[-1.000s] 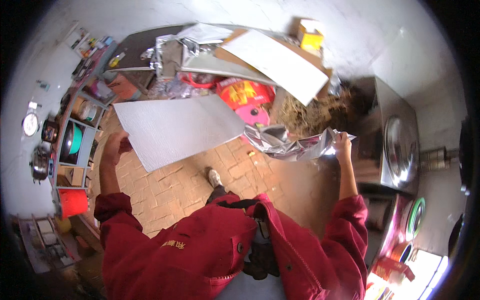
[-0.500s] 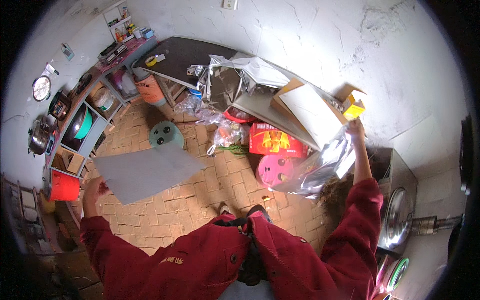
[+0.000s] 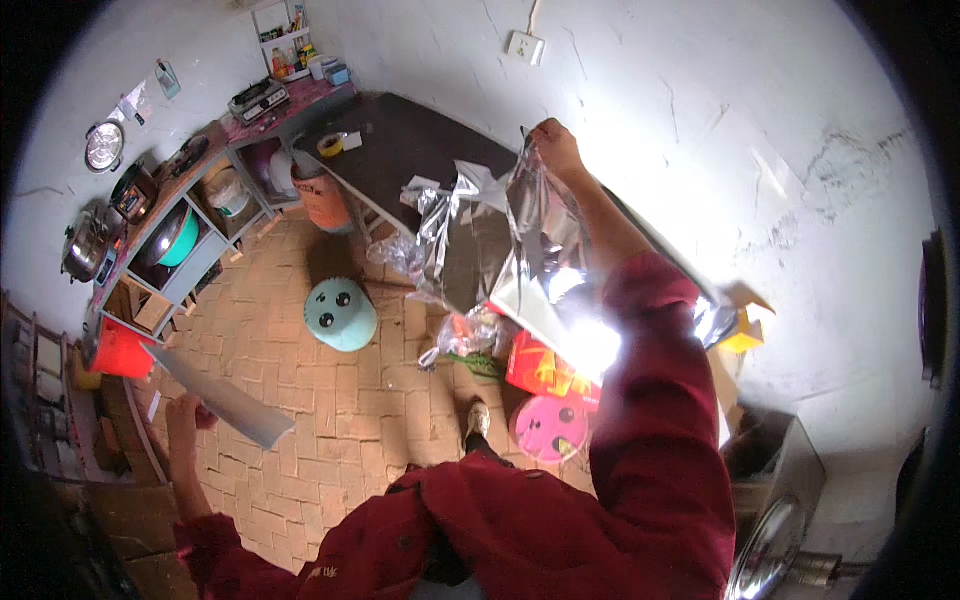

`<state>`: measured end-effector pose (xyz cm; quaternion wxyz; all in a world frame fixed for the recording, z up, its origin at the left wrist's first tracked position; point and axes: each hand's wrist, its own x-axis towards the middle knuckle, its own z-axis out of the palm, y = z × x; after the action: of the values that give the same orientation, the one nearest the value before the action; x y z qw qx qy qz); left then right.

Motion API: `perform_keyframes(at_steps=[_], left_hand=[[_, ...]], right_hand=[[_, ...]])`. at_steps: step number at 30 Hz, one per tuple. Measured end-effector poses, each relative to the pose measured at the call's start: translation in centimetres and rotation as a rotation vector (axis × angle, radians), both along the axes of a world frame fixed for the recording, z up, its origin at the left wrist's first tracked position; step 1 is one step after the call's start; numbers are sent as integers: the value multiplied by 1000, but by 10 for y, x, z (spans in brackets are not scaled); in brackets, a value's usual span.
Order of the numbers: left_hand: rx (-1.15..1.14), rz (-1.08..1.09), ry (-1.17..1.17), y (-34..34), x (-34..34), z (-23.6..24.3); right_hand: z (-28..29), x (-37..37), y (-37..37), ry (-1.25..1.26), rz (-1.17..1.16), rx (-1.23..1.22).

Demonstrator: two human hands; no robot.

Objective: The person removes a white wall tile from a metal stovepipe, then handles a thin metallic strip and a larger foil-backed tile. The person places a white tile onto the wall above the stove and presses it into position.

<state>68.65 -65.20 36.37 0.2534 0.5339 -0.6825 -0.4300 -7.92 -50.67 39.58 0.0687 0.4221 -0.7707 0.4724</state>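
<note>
At the lower left, my left hand (image 3: 187, 425) is closed on an edge of a thin grey sheet (image 3: 222, 398), seen nearly edge-on over the brick floor. My right hand (image 3: 556, 150) is raised near the wall, its fingers in a fist round the top of a shiny silver foil sheet (image 3: 545, 205). The foil hangs down below that hand, over more crumpled foil (image 3: 465, 200) on the dark tabletop (image 3: 420, 130). A bright-lit white board (image 3: 535, 310) lies beneath it, partly hidden by my right arm.
A round teal stool (image 3: 340, 315) stands on the floor; a pink one (image 3: 549, 430) is beside a red box (image 3: 540, 365). Plastic bags (image 3: 475, 330) lie by the table. Along the left are grey shelves (image 3: 205, 260) with pots and a red bucket (image 3: 122, 350). A yellow box (image 3: 745, 330) is at right.
My right hand has gone from the right side up and left over the table with the foil. The grey sheet in my left hand has tilted edge-on, and the view has shifted.
</note>
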Motion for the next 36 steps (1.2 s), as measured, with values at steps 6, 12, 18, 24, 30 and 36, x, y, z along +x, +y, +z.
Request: perform_keyframes(at_steps=[6, 12, 18, 24, 30, 36], left_hand=[[44, 181, -20, 31, -98, 26], [178, 360, 2, 42, -157, 25], [236, 432, 73, 48, -210, 18], [203, 402, 34, 45, -268, 21], [246, 202, 26, 24, -300, 16], [226, -73, 20, 22, -328, 32]], right_hand=[[-2, -107, -128, 138, 122, -79], [-62, -202, -177, 231, 15, 74], [-152, -273, -139, 232, -95, 319], [-250, -300, -54, -179, -380, 554], [-254, -282, 6, -986, -525, 149], [-211, -202, 66, -310, -565, 282]])
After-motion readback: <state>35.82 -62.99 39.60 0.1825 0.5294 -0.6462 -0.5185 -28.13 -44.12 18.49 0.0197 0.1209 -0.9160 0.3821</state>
